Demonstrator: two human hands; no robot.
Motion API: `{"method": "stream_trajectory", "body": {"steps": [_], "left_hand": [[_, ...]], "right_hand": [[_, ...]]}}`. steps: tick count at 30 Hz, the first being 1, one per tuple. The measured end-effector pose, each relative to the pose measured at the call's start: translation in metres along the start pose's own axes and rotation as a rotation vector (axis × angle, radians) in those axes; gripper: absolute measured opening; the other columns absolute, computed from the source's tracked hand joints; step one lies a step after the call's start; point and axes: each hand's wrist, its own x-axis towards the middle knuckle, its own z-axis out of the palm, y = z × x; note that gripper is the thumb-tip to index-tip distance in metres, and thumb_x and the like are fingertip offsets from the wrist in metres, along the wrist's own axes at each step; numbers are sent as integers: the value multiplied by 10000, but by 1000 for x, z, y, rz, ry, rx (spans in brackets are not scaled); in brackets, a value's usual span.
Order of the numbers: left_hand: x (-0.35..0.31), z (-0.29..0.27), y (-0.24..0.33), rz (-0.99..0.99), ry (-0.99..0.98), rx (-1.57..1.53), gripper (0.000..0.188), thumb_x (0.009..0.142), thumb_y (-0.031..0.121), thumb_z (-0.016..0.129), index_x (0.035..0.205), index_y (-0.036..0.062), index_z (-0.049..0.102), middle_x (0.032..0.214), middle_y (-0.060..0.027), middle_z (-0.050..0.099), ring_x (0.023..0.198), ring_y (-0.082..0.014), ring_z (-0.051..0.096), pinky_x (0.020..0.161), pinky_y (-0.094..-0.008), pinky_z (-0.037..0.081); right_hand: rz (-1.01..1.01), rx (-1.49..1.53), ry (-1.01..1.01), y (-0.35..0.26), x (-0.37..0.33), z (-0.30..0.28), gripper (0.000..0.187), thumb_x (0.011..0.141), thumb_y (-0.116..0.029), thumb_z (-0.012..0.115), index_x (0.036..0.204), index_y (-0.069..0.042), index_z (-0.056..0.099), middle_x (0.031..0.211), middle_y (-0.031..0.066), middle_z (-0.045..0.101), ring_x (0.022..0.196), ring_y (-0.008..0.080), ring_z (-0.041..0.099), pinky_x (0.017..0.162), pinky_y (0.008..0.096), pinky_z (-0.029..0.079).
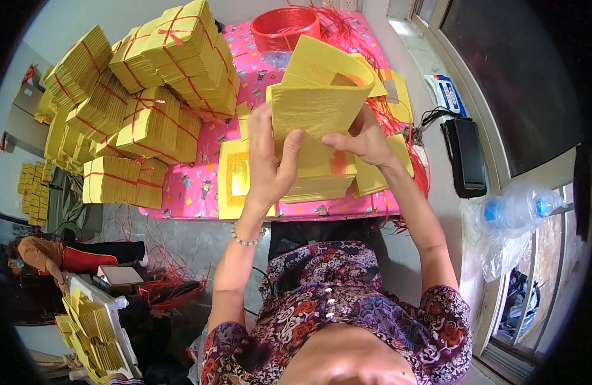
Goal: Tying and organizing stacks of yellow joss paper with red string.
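Observation:
Between my two hands stands a thick sheaf of yellow paper (318, 112), upright with its top sheets curling over to the right. My left hand (272, 157) grips its left side, thumb on the near face and the fingers mostly hidden by the paper. On the opposite side my right hand (368, 141) holds the right edge, its thumb pressed to the near face. Directly below is a neat stack of yellow paper (318, 190) near the table's front edge. Loose yellow sheets with orange-gold squares (239, 176) lie beside my left hand, and more yellow sheets (392, 163) lie beyond my right wrist.
Bundles of yellow paper tied with red string (158, 122) are piled high at the table's left. A red basin (285, 29) and loose red strings (339, 25) occupy the back. Along the right windowsill are a black case (464, 157) and a plastic bottle (514, 208). Another person (42, 253) works at lower left.

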Motion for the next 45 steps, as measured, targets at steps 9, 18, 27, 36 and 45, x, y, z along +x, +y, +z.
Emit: {"method": "stream_trajectory", "body": {"steps": [9,18,27,36,45], "left_hand": [[-6,9,-25,67,-12,-161,821,873,212,629,1474,-18,118,1503,-203,233,1377,-341,275,1112,-434,256],[6,4,-31,187,-12,90,932,791,221,718,1472,-27,131,1500,-217,219,1374,-313,285,1112,-421,271],[18,18,-6,-57,8,-235,692,809,98,735,1354,-19,325,1223,-148,534,1114,-212,561,923,-318,468],[24,23,8,-342,-81,-526,345,1024,213,414,1307,16,404,1157,-55,552,1038,-92,515,879,-248,440],[29,23,-12,-332,-164,-495,386,1013,224,445,1336,15,410,1219,-52,551,1102,-95,505,930,-251,410]], "right_hand": [[-91,-347,-41,-4,-9,10,991,640,-199,870,1428,-29,294,1401,119,408,1318,229,375,1097,385,297],[1,-235,-32,-2,-8,6,816,694,-194,835,1364,-21,404,1274,95,541,1191,196,509,1002,349,414],[-34,-171,70,-6,-10,1,581,781,-155,761,1270,-1,488,1169,84,606,1067,150,580,921,313,468],[92,35,180,-12,-9,0,456,855,-157,689,1234,18,504,1123,94,622,1006,139,602,876,288,486],[131,28,171,-9,-7,-5,477,856,-155,694,1246,24,486,1150,100,609,1025,150,597,885,288,482]]}}
